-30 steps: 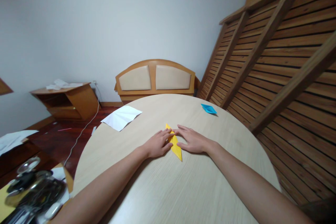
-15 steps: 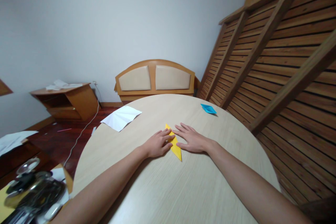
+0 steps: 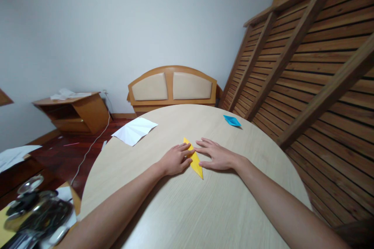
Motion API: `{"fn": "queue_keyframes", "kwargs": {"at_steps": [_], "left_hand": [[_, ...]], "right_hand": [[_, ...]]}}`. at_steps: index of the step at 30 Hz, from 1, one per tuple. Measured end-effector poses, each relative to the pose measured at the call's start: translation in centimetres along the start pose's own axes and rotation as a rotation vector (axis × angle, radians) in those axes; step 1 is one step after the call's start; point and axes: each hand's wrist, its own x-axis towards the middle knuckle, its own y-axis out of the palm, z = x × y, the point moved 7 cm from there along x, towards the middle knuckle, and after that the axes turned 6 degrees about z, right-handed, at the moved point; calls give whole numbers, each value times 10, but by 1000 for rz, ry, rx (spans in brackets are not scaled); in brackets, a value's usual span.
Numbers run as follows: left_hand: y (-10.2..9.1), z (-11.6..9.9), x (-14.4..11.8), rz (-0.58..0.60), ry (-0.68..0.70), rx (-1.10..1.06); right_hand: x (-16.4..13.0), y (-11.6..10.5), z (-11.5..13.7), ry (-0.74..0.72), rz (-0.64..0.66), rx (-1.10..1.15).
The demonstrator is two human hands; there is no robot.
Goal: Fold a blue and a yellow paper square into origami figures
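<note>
A folded piece of yellow paper, long and pointed at both ends, lies flat on the round wooden table. My left hand rests over its left side with fingers stretched out across it, covering part of the middle. At its right edge is my right hand, palm down and fingers spread, the fingertips close to or just touching the paper. Neither hand grips it.
Far right on the table sits a small folded blue paper boat. A creased white sheet lies at the table's left edge. A slatted wooden panel leans along the right side. Dark cluttered items stand at lower left.
My right hand has shifted slightly to the right, its fingers drawn back off the yellow paper toward its edge. My left hand stays in place.
</note>
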Motion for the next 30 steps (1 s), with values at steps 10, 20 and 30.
{"fn": "queue_keyframes", "kwargs": {"at_steps": [10, 20, 30], "left_hand": [[-11, 7, -1, -59, -126, 101], [-18, -1, -1, -78, -115, 170], [-17, 3, 2, -142, -70, 160]], "right_hand": [[7, -14, 32, -102, -109, -83], [11, -9, 35, -156, -147, -121], [11, -5, 22, -141, -152, -116]]}}
